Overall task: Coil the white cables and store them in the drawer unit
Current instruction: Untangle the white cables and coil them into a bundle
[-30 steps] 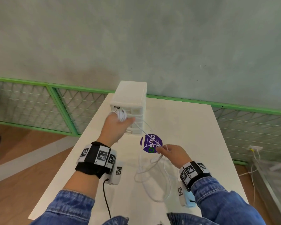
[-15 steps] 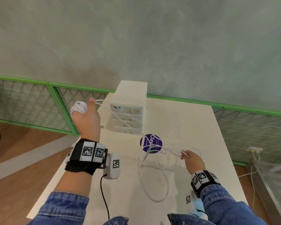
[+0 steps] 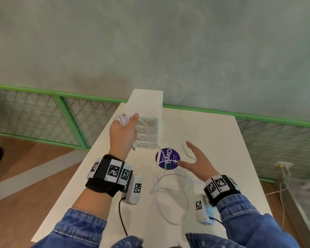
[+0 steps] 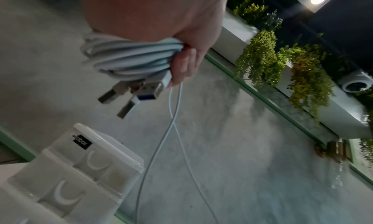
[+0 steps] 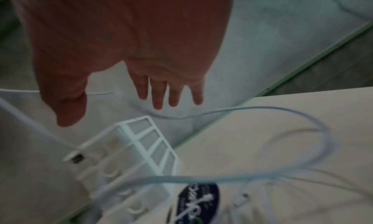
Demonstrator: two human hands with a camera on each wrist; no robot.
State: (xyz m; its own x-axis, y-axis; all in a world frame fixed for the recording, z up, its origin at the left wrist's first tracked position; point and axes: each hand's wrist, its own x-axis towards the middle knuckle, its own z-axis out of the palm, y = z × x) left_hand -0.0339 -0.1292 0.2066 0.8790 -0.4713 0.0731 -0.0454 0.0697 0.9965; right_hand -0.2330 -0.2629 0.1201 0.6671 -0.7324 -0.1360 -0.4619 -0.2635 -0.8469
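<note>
We are partway through the coiling step: several turns of white cable are already wound around our left hand, which is raised just in front of the drawer unit at the far left edge of the table. That hand is curled tight on the bundle, thumb pinning the wraps, with USB plugs poking out below the fingers. Two strands trail down from it to loose loops lying near the middle of the table, across a purple sticker. Our right hand hovers over those loops with fingers spread and straight, gripping nothing. Next, we judge, the right hand must catch the slack strand and feed another turn onto the left. All the drawers look closed, so one must be opened before stowing.
</note>
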